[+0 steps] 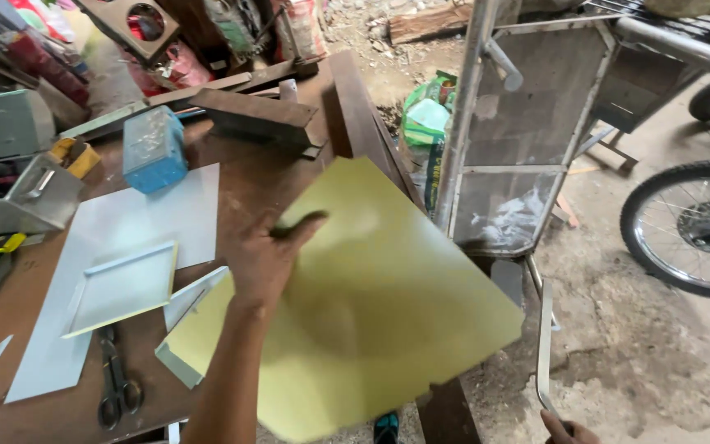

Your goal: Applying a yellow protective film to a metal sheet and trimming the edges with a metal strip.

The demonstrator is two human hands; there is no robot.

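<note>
Left hand [263, 256] is gripping the yellow-green sheet [371, 304], which is hanging over the table [248, 185] edge. Right hand [567, 429] is closing round a metal strip [544, 345] low down.

The left hand [263, 261] is extending forward from a bare forearm rising from the lower edge, its back facing up, thumb spread outward, fingers hidden. The right hand [569, 429] is showing only partly at the bottom edge, its fingers closing in a grip.

Your bench [248, 177] carries a blue tin [153, 149], tin snips [114, 382] and a folded tray [121, 287] (bicycle wheel [688, 230] stands well right).
</note>
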